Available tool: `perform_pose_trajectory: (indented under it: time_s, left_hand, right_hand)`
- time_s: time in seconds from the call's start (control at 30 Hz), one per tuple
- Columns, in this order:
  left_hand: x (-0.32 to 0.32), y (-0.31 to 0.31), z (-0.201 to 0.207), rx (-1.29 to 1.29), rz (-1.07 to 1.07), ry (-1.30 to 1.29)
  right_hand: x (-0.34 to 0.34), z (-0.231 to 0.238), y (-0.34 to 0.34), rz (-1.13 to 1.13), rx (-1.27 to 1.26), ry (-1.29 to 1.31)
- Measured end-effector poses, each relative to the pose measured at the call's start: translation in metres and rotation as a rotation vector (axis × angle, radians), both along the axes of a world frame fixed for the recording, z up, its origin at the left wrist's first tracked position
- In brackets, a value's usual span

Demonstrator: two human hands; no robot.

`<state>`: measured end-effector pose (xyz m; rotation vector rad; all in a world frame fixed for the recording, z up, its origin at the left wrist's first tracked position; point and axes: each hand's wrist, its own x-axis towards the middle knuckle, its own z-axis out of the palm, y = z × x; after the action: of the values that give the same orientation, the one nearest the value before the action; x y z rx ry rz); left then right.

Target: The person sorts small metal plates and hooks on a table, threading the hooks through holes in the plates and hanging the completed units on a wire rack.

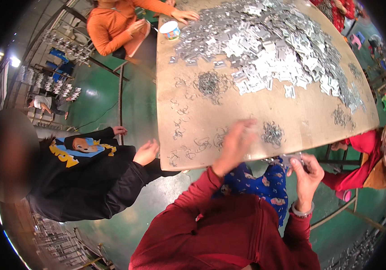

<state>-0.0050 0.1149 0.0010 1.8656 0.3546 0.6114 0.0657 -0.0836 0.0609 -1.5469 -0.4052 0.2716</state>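
My right hand (306, 174) is closed on a small, shiny metal plate (287, 159) just off the near edge of the table; whether it is one plate or a few stacked, I cannot make out. My left hand (236, 146) hovers over the near edge of the table, its fingers smeared by motion. It lies between a loose cluster of thin wire hooks (220, 138) and a denser dark clump of wire hooks (272, 133). Anything between the left fingers is too blurred to see.
A big heap of flat metal plates (269, 49) covers the far part of the brown-topped table (301, 110). More wire hooks (208, 83) lie toward the left. A paper cup (170, 30) stands at the far left edge. Other people sit around the table, one in black (89, 175) close on my left.
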Motion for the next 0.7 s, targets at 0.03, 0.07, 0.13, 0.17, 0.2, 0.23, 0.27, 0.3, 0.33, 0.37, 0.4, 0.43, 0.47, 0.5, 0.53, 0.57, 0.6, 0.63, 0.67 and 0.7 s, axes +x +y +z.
perform_pose_trajectory:
  time_s: [0.03, 0.07, 0.13, 0.17, 0.2, 0.23, 0.27, 0.3, 0.33, 0.37, 0.4, 0.43, 0.47, 0.5, 0.53, 0.57, 0.6, 0.63, 0.67, 0.7]
  left_hand:
    - [0.008, 0.029, 0.0, -0.025, 0.081, 0.084]
    - [0.016, 0.063, -0.005, 0.209, 0.148, 0.183]
    - [0.023, 0.106, -0.027, 0.461, 0.244, 0.271]
    - [0.03, 0.119, -0.043, 0.605, 0.274, 0.305]
    - [0.034, 0.131, -0.053, 0.748, 0.308, 0.347]
    - [0.036, 0.136, -0.061, 0.763, 0.325, 0.338]
    - [0.036, 0.135, -0.064, 0.805, 0.284, 0.367]
    - [0.037, 0.134, -0.068, 0.846, 0.243, 0.399]
    - [0.038, 0.13, -0.062, 0.855, 0.251, 0.394]
    - [0.04, 0.125, -0.058, 0.841, 0.234, 0.417]
    - [0.04, 0.122, -0.054, 0.825, 0.215, 0.44]
    - [0.04, 0.119, -0.046, 0.829, 0.223, 0.438]
    - [0.041, 0.118, -0.038, 0.79, 0.243, 0.385]
    - [0.041, 0.115, -0.032, 0.749, 0.261, 0.333]
    - [0.045, 0.11, -0.024, 0.748, 0.254, 0.332]
    - [0.048, 0.108, -0.014, 0.714, 0.233, 0.236]
    - [0.051, 0.106, -0.01, 0.676, 0.208, 0.142]
    - [0.056, 0.107, -0.013, 0.676, 0.209, 0.142]
    - [0.064, 0.106, -0.019, 0.626, 0.195, 0.052]
    - [0.069, 0.1, -0.015, 0.57, 0.167, -0.034]
  right_hand:
    - [-0.001, -0.001, -0.002, -0.008, 0.0, -0.006]
    - [-0.002, -0.001, -0.004, -0.008, 0.008, -0.012]
    - [-0.001, -0.001, -0.009, 0.017, 0.03, -0.012]
    - [0.001, -0.002, -0.01, 0.015, 0.028, -0.001]
    - [0.001, -0.003, -0.009, 0.032, 0.053, -0.014]
    - [0.001, -0.004, -0.01, 0.04, 0.056, 0.007]
    - [-0.001, -0.004, -0.012, 0.044, 0.057, 0.029]
    - [-0.001, -0.006, -0.012, 0.024, 0.067, 0.017]
    - [-0.002, -0.007, -0.014, 0.028, 0.078, 0.011]
    - [-0.002, -0.009, -0.016, 0.026, 0.083, 0.021]
    - [-0.003, -0.011, -0.017, 0.023, 0.085, 0.031]
    - [-0.003, -0.012, -0.019, 0.028, 0.091, 0.028]
    - [-0.004, -0.013, -0.021, 0.041, 0.076, 0.01]
    - [-0.006, -0.014, -0.023, 0.052, 0.058, -0.007]
    - [-0.008, -0.014, -0.027, 0.045, 0.056, -0.005]
    - [-0.009, -0.012, -0.028, 0.057, 0.047, 0.009]
    - [-0.012, -0.012, -0.029, 0.065, 0.035, 0.027]
    - [-0.013, -0.011, -0.029, 0.066, 0.035, 0.026]
    - [-0.015, -0.011, -0.03, 0.071, 0.018, 0.009]
    - [-0.018, -0.009, -0.033, 0.064, -0.005, -0.002]
